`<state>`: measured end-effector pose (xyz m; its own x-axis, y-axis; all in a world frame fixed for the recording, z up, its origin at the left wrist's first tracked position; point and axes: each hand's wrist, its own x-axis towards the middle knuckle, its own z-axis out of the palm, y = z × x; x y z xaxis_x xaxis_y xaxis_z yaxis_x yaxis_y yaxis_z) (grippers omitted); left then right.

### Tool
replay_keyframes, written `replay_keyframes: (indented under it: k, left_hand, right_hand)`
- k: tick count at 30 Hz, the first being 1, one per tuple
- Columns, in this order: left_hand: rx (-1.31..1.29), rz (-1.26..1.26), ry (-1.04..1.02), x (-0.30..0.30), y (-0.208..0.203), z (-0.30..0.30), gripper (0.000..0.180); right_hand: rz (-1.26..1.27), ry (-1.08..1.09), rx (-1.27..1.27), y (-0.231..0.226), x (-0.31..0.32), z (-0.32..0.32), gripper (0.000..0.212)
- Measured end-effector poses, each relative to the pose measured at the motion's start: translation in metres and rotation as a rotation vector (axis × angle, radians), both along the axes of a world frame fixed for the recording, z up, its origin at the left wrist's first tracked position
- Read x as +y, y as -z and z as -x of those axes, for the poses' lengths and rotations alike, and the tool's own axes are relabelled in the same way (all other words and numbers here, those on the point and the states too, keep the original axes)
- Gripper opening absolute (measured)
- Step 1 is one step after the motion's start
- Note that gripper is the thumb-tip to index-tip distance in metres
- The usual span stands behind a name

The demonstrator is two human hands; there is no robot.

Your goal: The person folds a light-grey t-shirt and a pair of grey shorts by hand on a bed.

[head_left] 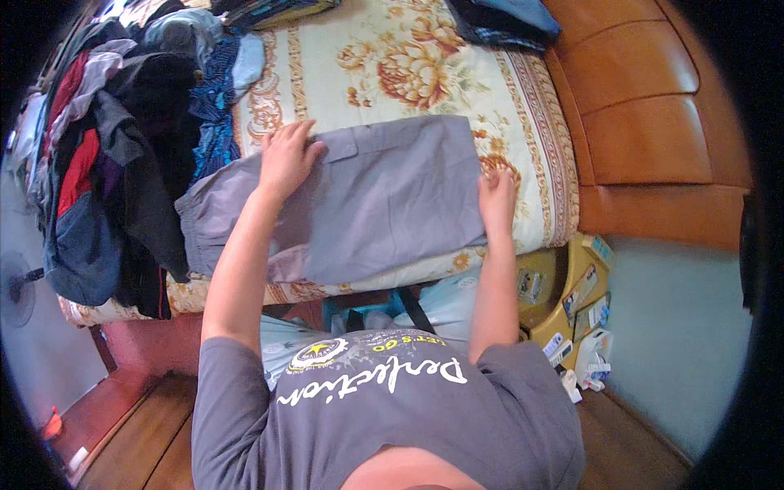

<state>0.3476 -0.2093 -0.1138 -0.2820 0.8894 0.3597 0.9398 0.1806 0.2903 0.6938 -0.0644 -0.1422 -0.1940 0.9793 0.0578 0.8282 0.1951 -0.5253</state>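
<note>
Grey cargo shorts (392,212), lightly creased, laid flat, gathered waistband (188,233) at left, flapped pocket (340,153), left hand (286,159) spread on top, right hand (496,196) curled at hem (474,167), pinch indeterminable.

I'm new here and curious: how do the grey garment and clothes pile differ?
The grey garment lies nearly flat; the clothes pile is heaped and rumpled. The garment is mostly grey; the pile mixes black, red and blue. The left hand rests on the garment; the pile is untouched. Both lie on the bed.

Bright diffuse light, faint shading across the grey garment (392,204), sheen on the brown headboard (645,135), edges bowed, black fisheye rim
</note>
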Motion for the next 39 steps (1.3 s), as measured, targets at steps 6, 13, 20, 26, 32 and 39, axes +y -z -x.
replay_keyframes:
  k: [6,13,20,26,32,39]
  left_hand:
    - [-0.114,0.292,-0.178,0.048,0.049,-0.001,0.02]
    - [0.071,0.081,-0.008,0.033,0.021,-0.094,0.04]
    - [-0.108,0.482,-0.117,-0.005,0.047,-0.164,0.053]
    - [-0.165,0.613,0.003,0.004,0.045,-0.146,0.052]
    - [-0.163,0.597,-0.003,0.003,0.051,-0.141,0.053]
    - [-0.051,0.571,-0.078,0.018,0.048,-0.136,0.054]
  right_hand:
    - [0.121,0.021,0.397,0.025,-0.051,-0.076,0.025]
    - [0.398,-0.178,0.347,0.03,-0.041,-0.088,0.022]
    - [0.571,-0.246,0.897,-0.005,-0.044,-0.08,0.014]
    - [0.535,-0.319,0.544,0.015,-0.031,-0.092,0.022]
    - [0.2,-0.473,0.118,0.015,-0.045,-0.094,0.045]
    - [0.213,-0.511,-0.168,0.0,-0.053,-0.092,0.041]
